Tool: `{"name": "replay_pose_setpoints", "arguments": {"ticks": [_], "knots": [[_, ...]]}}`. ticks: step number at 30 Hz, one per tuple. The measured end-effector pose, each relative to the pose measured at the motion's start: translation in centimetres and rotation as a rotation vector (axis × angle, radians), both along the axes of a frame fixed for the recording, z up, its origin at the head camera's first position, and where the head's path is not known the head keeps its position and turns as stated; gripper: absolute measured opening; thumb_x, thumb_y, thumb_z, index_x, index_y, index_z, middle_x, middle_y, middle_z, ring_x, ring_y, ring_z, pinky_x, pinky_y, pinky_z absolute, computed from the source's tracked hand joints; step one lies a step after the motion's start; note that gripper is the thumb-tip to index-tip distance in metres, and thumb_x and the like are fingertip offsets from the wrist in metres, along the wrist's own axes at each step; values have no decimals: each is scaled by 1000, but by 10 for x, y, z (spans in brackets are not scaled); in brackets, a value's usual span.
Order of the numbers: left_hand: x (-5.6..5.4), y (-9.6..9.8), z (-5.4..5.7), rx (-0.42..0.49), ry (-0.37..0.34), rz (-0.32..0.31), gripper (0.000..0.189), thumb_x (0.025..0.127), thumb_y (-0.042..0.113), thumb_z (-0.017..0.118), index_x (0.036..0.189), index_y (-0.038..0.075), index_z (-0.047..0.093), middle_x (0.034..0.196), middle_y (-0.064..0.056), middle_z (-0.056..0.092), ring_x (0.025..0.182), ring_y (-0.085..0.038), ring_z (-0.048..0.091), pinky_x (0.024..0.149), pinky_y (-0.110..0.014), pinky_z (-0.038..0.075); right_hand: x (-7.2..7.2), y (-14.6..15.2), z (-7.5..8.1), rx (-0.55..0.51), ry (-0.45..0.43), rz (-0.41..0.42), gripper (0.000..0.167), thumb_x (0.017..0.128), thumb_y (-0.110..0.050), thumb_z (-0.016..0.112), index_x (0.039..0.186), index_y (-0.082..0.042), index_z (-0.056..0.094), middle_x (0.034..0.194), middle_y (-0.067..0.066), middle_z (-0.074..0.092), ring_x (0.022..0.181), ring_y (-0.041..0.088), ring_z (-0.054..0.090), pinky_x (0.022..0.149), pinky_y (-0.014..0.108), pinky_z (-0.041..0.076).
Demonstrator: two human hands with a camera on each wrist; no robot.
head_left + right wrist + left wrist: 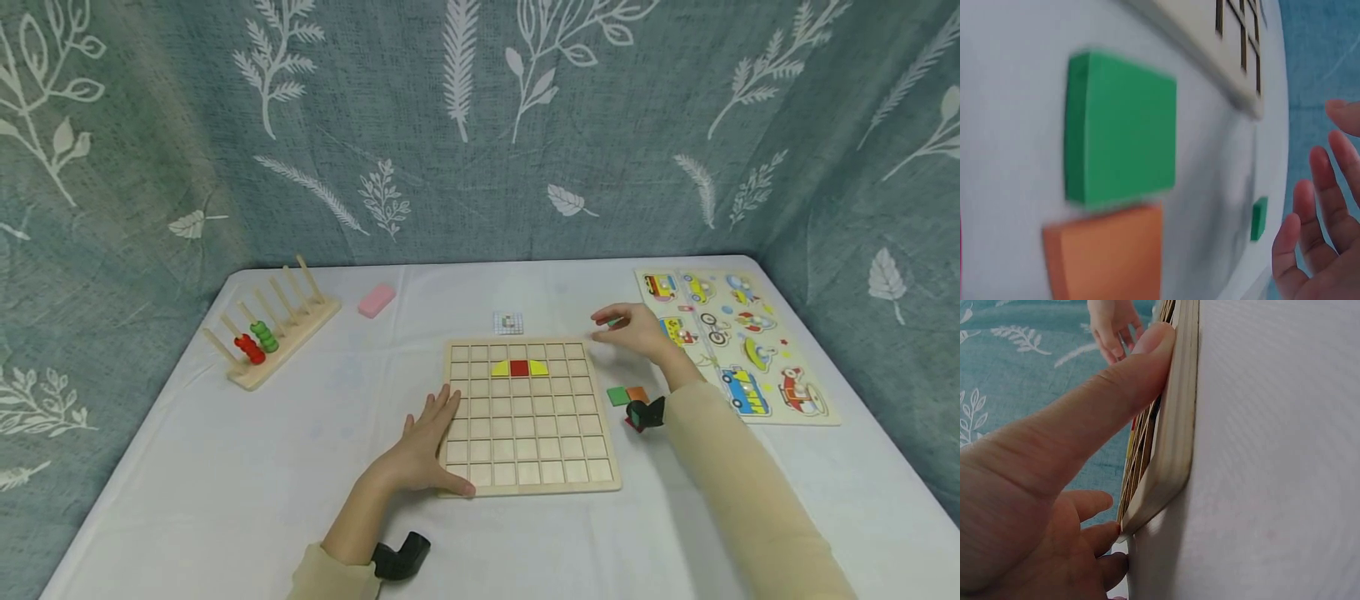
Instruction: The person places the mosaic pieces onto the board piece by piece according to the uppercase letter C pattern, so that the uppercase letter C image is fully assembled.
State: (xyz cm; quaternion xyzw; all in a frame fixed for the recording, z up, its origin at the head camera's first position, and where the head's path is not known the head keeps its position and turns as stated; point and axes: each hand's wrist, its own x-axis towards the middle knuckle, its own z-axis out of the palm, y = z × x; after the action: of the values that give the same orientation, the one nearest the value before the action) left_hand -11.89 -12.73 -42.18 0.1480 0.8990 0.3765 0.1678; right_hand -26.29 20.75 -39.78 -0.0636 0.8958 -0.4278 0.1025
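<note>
A wooden grid board point(532, 429) lies flat, with a red square point(519, 368) between two yellow pieces point(500, 369) in an upper row. My left hand point(427, 442) rests spread along the board's left side, fingers fairly straight. In the left wrist view its thumb point(1110, 394) presses on the board's edge point(1175, 425). Beyond the board's upper right corner, my right hand point(633, 333) hovers with loosely bent, parted fingers. Below it a small green block point(1259, 219) sits on the table, apart from the fingers in the right wrist view.
Right of the board lie a green square point(618, 396), an orange square point(637, 394) and a red piece point(633, 425), partly hidden by the wrist camera. A patterned card point(507, 323), pink block point(377, 300), bead rack point(288, 337) and picture puzzle point(720, 312) lie around.
</note>
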Motion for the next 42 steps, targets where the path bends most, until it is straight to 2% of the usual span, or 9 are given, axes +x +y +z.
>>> {"name": "replay_pose_setpoints", "arguments": {"ticks": [4,10,15,20,28,33,37,42], "knots": [[0,0,0,-4,1,4,125,51,34,89,145,0,14,151,-16,1,137,-34,-4,105,-59,-3,-2,8,-2,-1,-27,-57,39,82,-20,67,117,-4,59,120,16,55,100,30,51,82,40,43],[1,-1,1,-6,1,5,125,51,34,89,145,0,14,151,-17,1,137,-35,-3,105,-59,-3,-4,15,-8,-16,3,-126,41,83,-15,66,121,0,56,122,20,53,103,34,50,82,41,44],[2,-1,2,-6,-4,1,125,51,34,89,145,0,14,151,-17,1,137,-35,-4,105,-59,-3,-5,18,-12,-21,14,-158,43,83,-10,64,124,2,54,125,23,50,105,36,49,84,42,44],[1,0,1,-5,-3,0,125,51,34,89,145,0,13,151,-17,1,137,-34,-3,105,-59,-3,-7,18,-13,28,-3,-178,48,84,-8,63,128,2,49,130,22,47,110,37,46,90,44,40],[1,0,1,-6,4,-3,125,51,34,89,145,0,14,151,-17,1,137,-35,-3,104,-59,-3,-11,13,-6,130,-92,-161,54,85,-10,59,135,-2,42,137,21,39,128,38,31,104,48,25],[0,0,0,-3,5,-7,125,51,35,88,145,0,13,151,-17,0,137,-35,-4,104,-59,-4,-15,12,-7,188,-50,-106,49,86,-5,55,133,3,43,134,25,40,130,40,26,107,49,19],[0,-1,-1,-5,7,-9,125,51,35,88,145,0,13,151,-17,1,137,-35,-4,104,-59,-3,-17,11,-9,242,-29,-65,45,88,-5,52,131,5,45,133,28,37,128,42,26,106,50,18],[0,-1,-1,-8,10,-12,125,52,34,88,145,0,13,151,-17,1,137,-35,-3,104,-59,-3,-19,11,-13,281,-15,-55,40,88,-6,52,127,6,49,131,29,34,126,44,27,106,51,19]]}}
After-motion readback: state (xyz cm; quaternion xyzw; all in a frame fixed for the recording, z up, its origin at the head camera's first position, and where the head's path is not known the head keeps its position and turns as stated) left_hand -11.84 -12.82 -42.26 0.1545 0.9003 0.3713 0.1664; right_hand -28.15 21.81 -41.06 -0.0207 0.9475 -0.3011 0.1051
